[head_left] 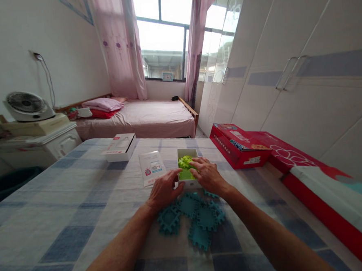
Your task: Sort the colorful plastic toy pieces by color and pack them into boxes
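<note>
An open white box [189,185] stands on the table in front of me, with bright green notched pieces [185,163] inside it. At its left wall is my left hand [164,190], fingers bent against the edge and thumb by the front corner. My right hand [210,175] reaches over the box's right side, its fingers apart and touching the green pieces. Several teal square pieces with toothed edges [207,216] lie in a loose, overlapping heap on the cloth, just below the box and between my forearms.
A printed leaflet [152,167] lies left of the box. Further left is a white carton [120,148]. Red boxes [241,145] line the table's right side. Blue-and-white checked cloth [80,199] covers the table. Beyond stand a bed [155,116] and a fan [28,104].
</note>
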Demonstrator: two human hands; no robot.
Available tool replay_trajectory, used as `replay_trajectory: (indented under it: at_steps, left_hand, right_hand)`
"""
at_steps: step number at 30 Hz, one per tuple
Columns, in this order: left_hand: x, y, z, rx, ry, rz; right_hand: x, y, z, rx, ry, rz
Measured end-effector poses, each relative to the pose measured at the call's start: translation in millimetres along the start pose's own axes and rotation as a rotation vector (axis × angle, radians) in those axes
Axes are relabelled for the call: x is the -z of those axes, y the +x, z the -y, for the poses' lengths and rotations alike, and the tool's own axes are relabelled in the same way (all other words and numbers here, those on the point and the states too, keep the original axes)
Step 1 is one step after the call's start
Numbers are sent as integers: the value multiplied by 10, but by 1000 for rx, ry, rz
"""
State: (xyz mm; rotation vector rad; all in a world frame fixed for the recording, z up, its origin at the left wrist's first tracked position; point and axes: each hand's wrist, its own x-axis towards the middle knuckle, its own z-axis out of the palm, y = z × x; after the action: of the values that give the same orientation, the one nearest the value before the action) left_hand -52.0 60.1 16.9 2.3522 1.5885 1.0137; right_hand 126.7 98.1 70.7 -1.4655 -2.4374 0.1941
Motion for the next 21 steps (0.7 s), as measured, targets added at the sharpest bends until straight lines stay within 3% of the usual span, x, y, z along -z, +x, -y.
replay_trajectory:
  at_steps: [3, 7, 10, 12, 14, 17, 21]
  left_hand:
    - [-9, -3, -1, 2, 1, -1]
    - [5, -5, -3, -11, -7, -20]
    - [58, 14, 44, 79, 46, -178]
    - [92, 29, 113, 214, 180, -335]
    - [102, 35, 193, 363, 349, -399]
    - [67, 25, 276, 528, 487, -277]
    - [23, 12, 283, 538, 495, -114]
  right_hand:
    - [-45, 146, -36, -63, -72, 83]
    - [-50, 166, -33, -40, -54, -13]
    - [-21, 59, -47, 1, 41, -56]
    - [6, -47, -101, -13, 113, -136]
    - [31, -163, -194, -49, 176, -220]
    - [49, -307, -365, -101, 269, -294]
    - [33, -384, -565, -164, 334, -359]
